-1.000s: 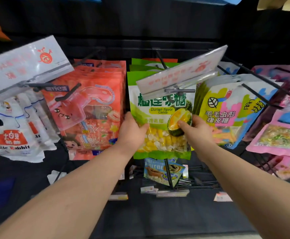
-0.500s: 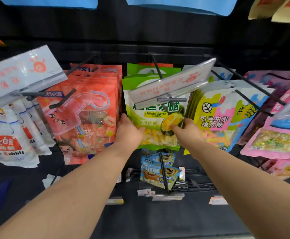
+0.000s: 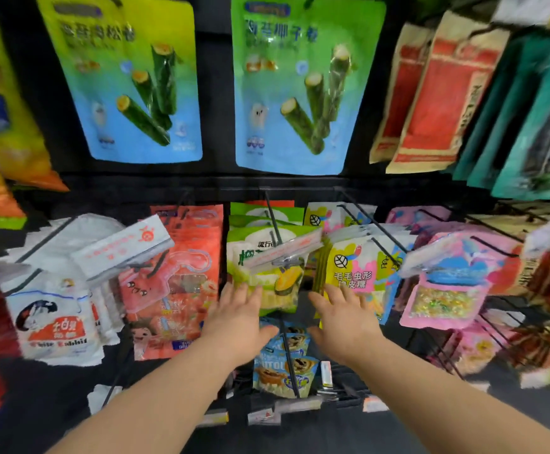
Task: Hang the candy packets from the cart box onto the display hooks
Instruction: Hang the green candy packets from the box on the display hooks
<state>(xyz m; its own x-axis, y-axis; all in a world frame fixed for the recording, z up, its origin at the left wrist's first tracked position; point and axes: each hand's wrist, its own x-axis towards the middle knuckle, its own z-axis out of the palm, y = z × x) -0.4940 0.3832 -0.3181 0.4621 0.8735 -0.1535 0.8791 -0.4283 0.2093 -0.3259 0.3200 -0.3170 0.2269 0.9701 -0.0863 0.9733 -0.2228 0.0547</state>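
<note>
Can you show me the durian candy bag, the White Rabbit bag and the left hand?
Durian candy bag [image 3: 281, 283]: head view, on its durian picture.
White Rabbit bag [image 3: 54, 329]: head view, on its red label.
Left hand [image 3: 237, 322]: head view, on its back.

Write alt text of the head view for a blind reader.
Both hands, open, reach forward: the left hand at the lower left corner of a hanging green durian packet, the right hand before a yellow and pink packet. Orange packets and white packets hang further left.
</note>
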